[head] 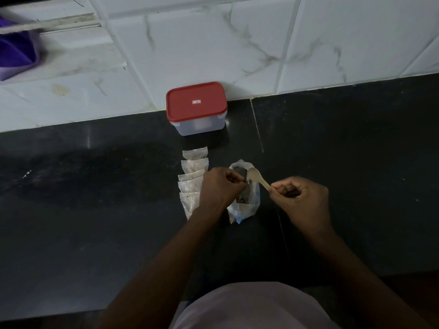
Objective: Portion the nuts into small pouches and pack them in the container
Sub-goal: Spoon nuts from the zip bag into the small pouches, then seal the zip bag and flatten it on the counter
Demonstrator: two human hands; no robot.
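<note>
- The container (196, 108), a clear box with a red lid (196, 100) shut on it, stands on the black counter (95, 210) with its back against the white tiled wall (237, 43).
- In front of the container, on the person's side, the small pouches (191, 184) lie in 1 overlapping row that runs straight away from it; 5 of them show, each with dark specks inside.
- The nut bag (244, 205), a larger clear bag with its mouth open, sits in front of the container and a little to its right, just beside the row of pouches.
- The left hand (222, 186) is in front of the container, above the near end of the row, with its fingers curled and pinching the plastic at the bag's mouth.
- The right hand (299, 198), farther to the right of the container, grips the handle of a wooden spoon (257, 178) in a closed fist; the spoon's bowl is at the bag's mouth.
- What is in the spoon's bowl cannot be made out.
- Far to the left of the container, up on the wall side, hangs a purple cloth (16, 51).
</note>
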